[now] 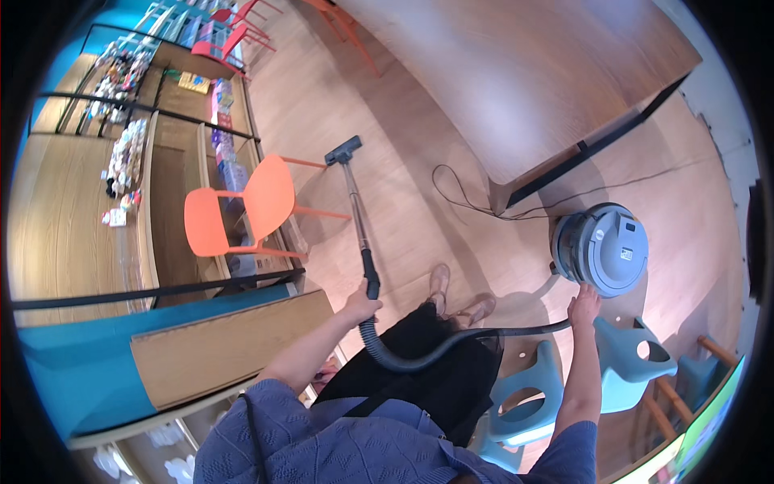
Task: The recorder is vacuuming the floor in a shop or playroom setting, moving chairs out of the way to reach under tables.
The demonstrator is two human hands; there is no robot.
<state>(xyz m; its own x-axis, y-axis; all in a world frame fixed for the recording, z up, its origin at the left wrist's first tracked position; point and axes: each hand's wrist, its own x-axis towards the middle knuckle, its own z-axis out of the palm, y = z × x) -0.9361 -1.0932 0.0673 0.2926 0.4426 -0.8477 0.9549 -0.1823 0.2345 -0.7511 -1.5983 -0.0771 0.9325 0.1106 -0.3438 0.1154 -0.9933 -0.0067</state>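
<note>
My left hand (361,304) is closed around the black handle (370,272) of a vacuum cleaner's wand. From the handle a metal tube (357,212) runs forward to a dark floor nozzle (343,150), which rests on the wood floor beside an orange chair's leg. The black ribbed hose (411,364) loops across my dark skirt towards the right. My right hand (585,307) is curled over the hose's far end, close to the grey canister vacuum (617,251). That hand covers the place where hose and canister meet.
An orange chair (269,193) stands by shelves (175,175) with toys and boxes on the left. A large wooden table (544,78) fills the upper right. A power cord (447,202) trails over the floor beneath its corner. Light-blue chairs (526,399) stand at lower right.
</note>
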